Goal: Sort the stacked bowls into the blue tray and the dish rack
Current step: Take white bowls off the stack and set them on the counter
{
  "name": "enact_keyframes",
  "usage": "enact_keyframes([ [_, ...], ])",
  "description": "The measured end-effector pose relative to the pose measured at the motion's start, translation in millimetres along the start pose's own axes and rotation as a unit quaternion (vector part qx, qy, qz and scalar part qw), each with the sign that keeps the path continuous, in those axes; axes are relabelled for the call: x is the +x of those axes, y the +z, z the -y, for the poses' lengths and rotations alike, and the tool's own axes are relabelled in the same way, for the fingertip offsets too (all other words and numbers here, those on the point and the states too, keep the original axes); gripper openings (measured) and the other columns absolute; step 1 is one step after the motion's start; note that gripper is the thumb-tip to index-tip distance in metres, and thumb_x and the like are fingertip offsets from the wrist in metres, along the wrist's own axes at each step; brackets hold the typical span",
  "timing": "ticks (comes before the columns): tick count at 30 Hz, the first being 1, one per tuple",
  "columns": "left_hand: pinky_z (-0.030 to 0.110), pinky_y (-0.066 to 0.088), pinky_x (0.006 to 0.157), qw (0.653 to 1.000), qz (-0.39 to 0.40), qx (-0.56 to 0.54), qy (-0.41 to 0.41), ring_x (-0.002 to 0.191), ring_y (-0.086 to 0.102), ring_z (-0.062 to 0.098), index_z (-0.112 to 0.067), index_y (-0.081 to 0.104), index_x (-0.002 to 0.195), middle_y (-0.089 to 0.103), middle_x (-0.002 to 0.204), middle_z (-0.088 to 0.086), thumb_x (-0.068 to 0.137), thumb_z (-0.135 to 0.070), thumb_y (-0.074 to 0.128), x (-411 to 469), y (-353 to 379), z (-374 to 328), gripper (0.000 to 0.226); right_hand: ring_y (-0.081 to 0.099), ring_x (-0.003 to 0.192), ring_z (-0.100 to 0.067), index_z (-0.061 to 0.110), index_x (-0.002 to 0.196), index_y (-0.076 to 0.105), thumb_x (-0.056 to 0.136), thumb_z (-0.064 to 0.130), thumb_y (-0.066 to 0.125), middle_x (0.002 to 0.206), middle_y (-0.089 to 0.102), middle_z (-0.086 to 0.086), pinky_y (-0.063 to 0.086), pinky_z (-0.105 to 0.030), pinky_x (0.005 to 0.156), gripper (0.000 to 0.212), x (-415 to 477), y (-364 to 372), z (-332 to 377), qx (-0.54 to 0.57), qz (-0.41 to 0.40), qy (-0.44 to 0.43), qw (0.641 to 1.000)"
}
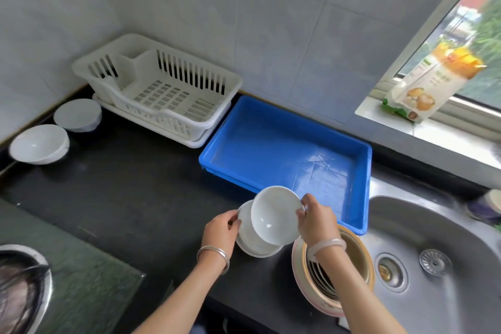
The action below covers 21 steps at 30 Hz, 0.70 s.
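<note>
A stack of white bowls (253, 243) stands on the black counter just in front of the blue tray (284, 141). My right hand (315, 218) pinches the rim of the top white bowl (275, 215), which is tilted and lifted off the stack. My left hand (221, 230) holds the left side of the stack below it. The blue tray holds nothing. The white dish rack (162, 89) sits at the back left against the wall and also holds nothing.
Two white bowls (39, 148) (77, 114) sit on the counter left of the rack. A round beige pot (333, 268) stands under my right wrist beside the steel sink (439, 252). A stove burner (19, 287) is at the lower left. A food package (431, 81) leans on the windowsill.
</note>
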<state>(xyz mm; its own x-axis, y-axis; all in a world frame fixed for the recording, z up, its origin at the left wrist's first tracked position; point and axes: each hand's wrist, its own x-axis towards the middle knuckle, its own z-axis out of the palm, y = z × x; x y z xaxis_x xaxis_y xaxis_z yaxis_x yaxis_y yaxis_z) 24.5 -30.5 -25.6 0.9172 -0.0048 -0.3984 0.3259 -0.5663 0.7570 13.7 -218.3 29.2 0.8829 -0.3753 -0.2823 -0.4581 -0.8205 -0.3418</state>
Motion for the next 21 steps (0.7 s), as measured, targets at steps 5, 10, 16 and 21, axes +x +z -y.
enact_keyframes([
  [5,0.031,0.050,0.086,0.997,-0.024,0.069,-0.005,0.100,0.060,0.018,-0.020,0.060,0.117,0.060,0.113,0.000,0.087,-0.022,0.060,7,7,-11,0.031,0.055,0.077,-0.030,0.015,0.110,0.056,0.092,0.020,0.050,0.094,0.069,-0.014,0.037,-0.027,0.067,0.020,2,-19,-11,0.047,-0.017,0.041,0.998],
  [10,0.028,0.052,0.075,0.995,-0.058,0.083,0.006,0.089,0.060,0.016,-0.022,0.063,0.106,0.061,0.106,-0.002,0.087,-0.017,0.056,10,7,-15,0.022,0.063,0.079,-0.032,0.013,0.104,0.057,0.091,0.018,0.051,0.090,0.070,-0.015,0.048,-0.032,0.073,0.016,-1,-24,-14,0.082,-0.023,0.052,0.995],
  [16,0.022,0.045,0.069,0.997,-0.058,0.035,0.022,0.081,0.058,0.011,-0.023,0.066,0.097,0.064,0.099,-0.004,0.084,-0.015,0.060,13,-7,-24,0.017,0.067,0.066,-0.029,0.013,0.095,0.060,0.087,0.015,0.054,0.071,0.070,-0.010,0.056,-0.037,0.072,0.010,-2,-33,-10,0.140,-0.031,0.046,0.989],
  [21,0.034,0.057,0.077,0.996,-0.081,-0.040,0.010,0.084,0.061,0.013,-0.023,0.067,0.096,0.063,0.089,-0.007,0.082,-0.012,0.062,21,-49,-34,0.019,0.065,0.051,-0.012,0.017,0.090,0.060,0.086,0.014,0.055,0.063,0.069,-0.006,0.043,-0.006,0.046,0.007,10,-56,15,0.180,-0.045,0.004,0.983],
])
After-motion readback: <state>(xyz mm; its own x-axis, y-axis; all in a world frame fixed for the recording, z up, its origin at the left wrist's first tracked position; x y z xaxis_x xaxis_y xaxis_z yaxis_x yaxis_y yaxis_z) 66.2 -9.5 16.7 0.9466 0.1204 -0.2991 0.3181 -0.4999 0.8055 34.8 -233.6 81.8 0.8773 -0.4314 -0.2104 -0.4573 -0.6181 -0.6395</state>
